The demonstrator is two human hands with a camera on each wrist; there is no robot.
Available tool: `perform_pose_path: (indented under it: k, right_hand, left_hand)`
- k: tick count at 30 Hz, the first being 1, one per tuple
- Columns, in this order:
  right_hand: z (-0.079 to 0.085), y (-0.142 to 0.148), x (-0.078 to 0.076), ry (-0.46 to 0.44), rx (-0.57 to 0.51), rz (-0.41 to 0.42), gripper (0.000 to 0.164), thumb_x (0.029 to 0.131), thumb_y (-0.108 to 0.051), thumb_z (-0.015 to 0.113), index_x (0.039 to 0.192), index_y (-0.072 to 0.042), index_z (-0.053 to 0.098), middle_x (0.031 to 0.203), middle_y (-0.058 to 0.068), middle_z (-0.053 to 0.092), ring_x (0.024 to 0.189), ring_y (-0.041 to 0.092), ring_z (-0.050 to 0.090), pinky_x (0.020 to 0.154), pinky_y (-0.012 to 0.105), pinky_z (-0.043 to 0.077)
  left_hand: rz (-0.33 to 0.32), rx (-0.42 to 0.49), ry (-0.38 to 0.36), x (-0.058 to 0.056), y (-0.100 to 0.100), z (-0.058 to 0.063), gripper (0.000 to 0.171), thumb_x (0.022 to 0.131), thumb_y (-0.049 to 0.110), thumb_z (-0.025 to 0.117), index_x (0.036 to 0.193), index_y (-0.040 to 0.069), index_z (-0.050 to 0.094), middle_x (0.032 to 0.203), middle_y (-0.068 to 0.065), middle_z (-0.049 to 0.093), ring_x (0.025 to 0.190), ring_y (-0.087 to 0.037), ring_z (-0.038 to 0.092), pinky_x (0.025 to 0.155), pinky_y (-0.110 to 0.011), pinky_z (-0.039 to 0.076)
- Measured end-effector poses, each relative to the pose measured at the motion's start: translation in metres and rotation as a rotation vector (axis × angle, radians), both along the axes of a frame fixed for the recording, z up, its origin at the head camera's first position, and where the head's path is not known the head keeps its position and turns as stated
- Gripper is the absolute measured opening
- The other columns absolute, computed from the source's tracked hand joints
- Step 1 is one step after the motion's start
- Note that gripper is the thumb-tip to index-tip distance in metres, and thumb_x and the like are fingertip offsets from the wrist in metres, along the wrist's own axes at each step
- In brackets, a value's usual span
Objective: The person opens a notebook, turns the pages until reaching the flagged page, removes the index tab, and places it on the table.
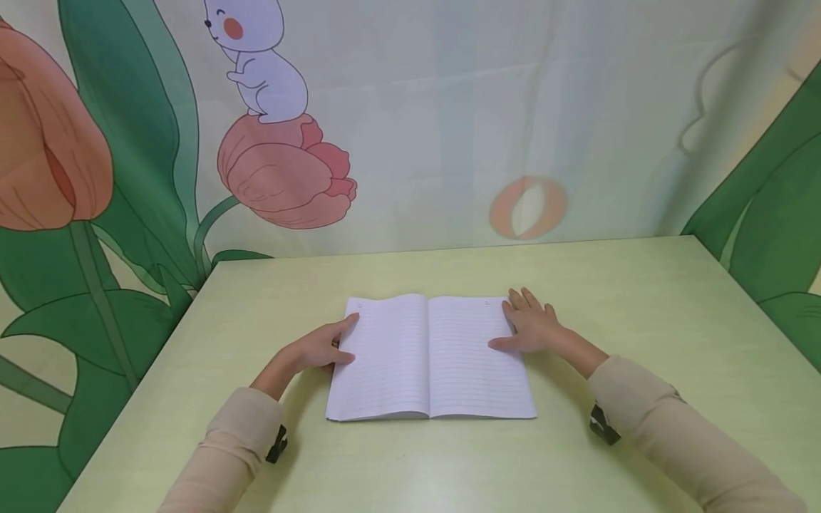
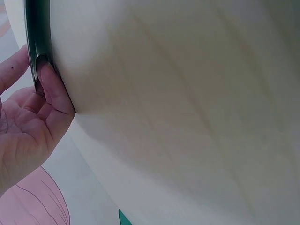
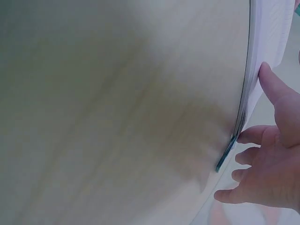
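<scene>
A lined notebook (image 1: 474, 381) lies spread flat, with ruled pages on both sides of its centre fold. My left hand (image 1: 316, 347) holds its left edge: thumb and index finger lie on the page, while other fingers curl beneath the edge. Seen from the left wrist, those fingers of the left hand (image 2: 35, 115) tuck under the dark green cover (image 2: 41, 28). My right hand (image 1: 534, 329) rests at the right edge with fingers spread and thumb on the page. In the right wrist view, the right hand's thumb (image 3: 273, 86) touches the paper.
The pale wood-patterned table (image 1: 410, 470) extends around the notebook on all sides. Behind it hangs a printed curtain (image 1: 417, 142) with tulips and a white animal. Beige sleeves (image 1: 667, 427) cover the forearms, with a dark band (image 1: 603, 425) at the right wrist.
</scene>
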State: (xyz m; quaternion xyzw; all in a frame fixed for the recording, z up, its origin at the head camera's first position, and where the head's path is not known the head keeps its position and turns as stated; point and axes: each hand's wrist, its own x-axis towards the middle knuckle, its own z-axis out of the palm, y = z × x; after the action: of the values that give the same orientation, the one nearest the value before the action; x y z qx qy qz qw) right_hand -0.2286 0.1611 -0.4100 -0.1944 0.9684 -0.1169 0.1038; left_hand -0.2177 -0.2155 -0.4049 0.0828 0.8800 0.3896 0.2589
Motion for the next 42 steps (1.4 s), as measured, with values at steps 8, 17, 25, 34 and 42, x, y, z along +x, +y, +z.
perform_pose_path:
  k: [8, 17, 25, 34, 42]
  right_hand:
    - [0.003, -0.006, 0.001, 0.015, -0.023, 0.033, 0.074, 0.084, -0.045, 0.058, 0.134, 0.006, 0.038, 0.142, 0.030, 0.018, 0.131, 0.046, 0.007, 0.094, 0.066, 0.015]
    - [0.010, -0.033, 0.014, -0.106, -0.400, 0.067, 0.084, 0.083, -0.046, 0.060, 0.143, -0.002, 0.023, 0.138, 0.022, 0.035, 0.126, 0.039, 0.032, 0.096, 0.053, 0.029]
    - [0.017, -0.074, 0.040, -0.116, -0.428, 0.207, 0.083, 0.084, -0.047, 0.058, 0.145, -0.005, 0.020, 0.148, 0.018, 0.017, 0.134, 0.032, 0.017, 0.105, 0.045, 0.017]
    - [0.018, -0.103, 0.055, -0.135, -0.404, 0.346, 0.067, 0.089, -0.038, 0.056, 0.139, 0.001, 0.034, 0.146, 0.022, 0.018, 0.135, 0.035, 0.012, 0.105, 0.048, 0.014]
    - [0.018, -0.108, 0.058, -0.208, -0.357, 0.452, 0.059, 0.090, -0.034, 0.056, 0.136, -0.001, 0.040, 0.145, 0.019, 0.025, 0.135, 0.032, 0.014, 0.106, 0.044, 0.014]
  left_hand:
    - [-0.002, -0.015, 0.014, -0.001, -0.001, 0.000, 0.078, 0.085, 0.001, 0.061, 0.147, 0.009, 0.014, 0.125, -0.022, 0.039, 0.076, -0.020, 0.053, 0.060, -0.031, 0.045]
    - [0.005, -0.001, 0.003, 0.000, 0.001, 0.003, 0.078, 0.085, 0.001, 0.061, 0.147, 0.009, 0.013, 0.129, -0.024, 0.035, 0.078, -0.021, 0.053, 0.062, -0.031, 0.045]
    - [0.008, -0.018, 0.014, 0.000, 0.002, 0.003, 0.078, 0.085, 0.001, 0.061, 0.147, 0.010, 0.013, 0.130, -0.023, 0.036, 0.077, -0.021, 0.053, 0.061, -0.030, 0.045]
    - [0.012, 0.015, -0.008, 0.000, 0.000, 0.000, 0.063, 0.095, 0.019, 0.047, 0.147, 0.010, 0.011, 0.134, -0.023, 0.032, 0.095, -0.029, 0.051, 0.070, -0.036, 0.046]
    - [0.022, 0.089, -0.027, 0.002, 0.001, 0.001, 0.067, 0.097, 0.033, 0.041, 0.147, 0.013, 0.001, 0.130, -0.024, 0.040, 0.077, -0.024, 0.055, 0.058, -0.034, 0.046]
